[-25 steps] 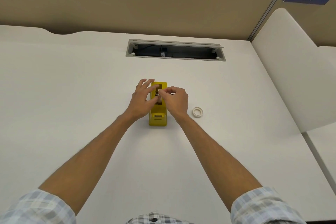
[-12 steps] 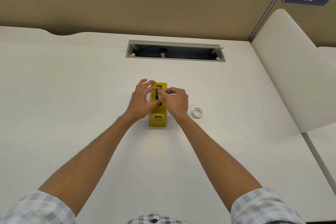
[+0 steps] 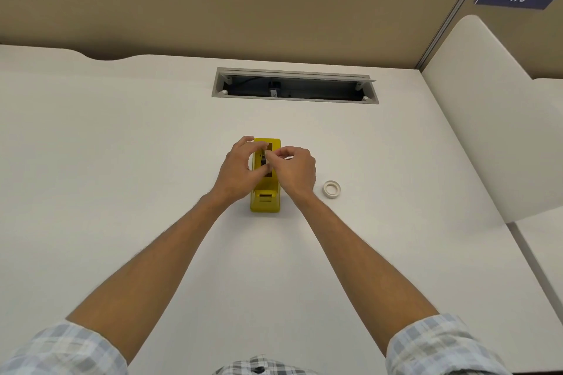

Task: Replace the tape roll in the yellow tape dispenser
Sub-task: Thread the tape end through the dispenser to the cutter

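The yellow tape dispenser [image 3: 265, 202] stands on the desk, its cutter end toward me. Both hands meet over its open slot. My left hand [image 3: 239, 170] comes in from the left, thumb and fingers curled round a small dark spool [image 3: 263, 161] in the slot. From the right, my right hand [image 3: 294, 169] pinches the same spool with its fingertips. Most of the spool and the slot are hidden by my fingers. A white tape roll [image 3: 331, 189] lies flat on the desk, just right of my right hand, untouched.
The white desk [image 3: 122, 176] has an open cable tray [image 3: 295, 87] set into it behind the dispenser. A tan partition [image 3: 243, 9] closes the back, and a rounded white side panel [image 3: 493, 119] stands at the right.
Both hands stay at the dispenser's slot; the fingertips have shifted slightly on the spool. The dispenser and the white roll have not moved.
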Motion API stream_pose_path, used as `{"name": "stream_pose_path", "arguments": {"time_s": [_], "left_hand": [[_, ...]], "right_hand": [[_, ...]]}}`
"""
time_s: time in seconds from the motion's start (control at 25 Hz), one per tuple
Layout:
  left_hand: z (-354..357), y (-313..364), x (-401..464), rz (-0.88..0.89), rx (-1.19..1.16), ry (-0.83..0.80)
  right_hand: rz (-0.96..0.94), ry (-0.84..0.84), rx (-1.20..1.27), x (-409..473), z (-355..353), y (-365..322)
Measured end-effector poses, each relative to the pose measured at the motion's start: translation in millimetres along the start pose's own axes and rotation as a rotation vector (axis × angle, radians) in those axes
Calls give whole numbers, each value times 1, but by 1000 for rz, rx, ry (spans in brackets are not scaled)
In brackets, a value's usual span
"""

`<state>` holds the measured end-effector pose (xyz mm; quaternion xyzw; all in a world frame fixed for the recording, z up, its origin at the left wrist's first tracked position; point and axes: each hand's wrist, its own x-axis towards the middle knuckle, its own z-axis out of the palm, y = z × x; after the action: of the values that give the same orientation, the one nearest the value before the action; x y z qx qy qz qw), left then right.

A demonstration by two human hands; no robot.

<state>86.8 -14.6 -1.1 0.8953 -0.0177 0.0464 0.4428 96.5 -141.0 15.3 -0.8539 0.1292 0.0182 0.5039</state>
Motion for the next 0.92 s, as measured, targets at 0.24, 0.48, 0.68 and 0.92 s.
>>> {"name": "stream_pose_path", "arguments": {"time_s": [0.24,0.48,0.68,0.92], "left_hand": [[-2,0,-1,15,3,-35],[-2,7,-3,-43,27,-37],[-4,3,-4,2,-56,-26],[-1,4,-6,-65,-13,-30]], "right_hand": [[-46,-18,-8,-1,-1,4],[-66,-23,-12,-1,-2,10],[-248,45,-156,-3,-4,8],[-706,-2,-557,7,-10,11]]}}
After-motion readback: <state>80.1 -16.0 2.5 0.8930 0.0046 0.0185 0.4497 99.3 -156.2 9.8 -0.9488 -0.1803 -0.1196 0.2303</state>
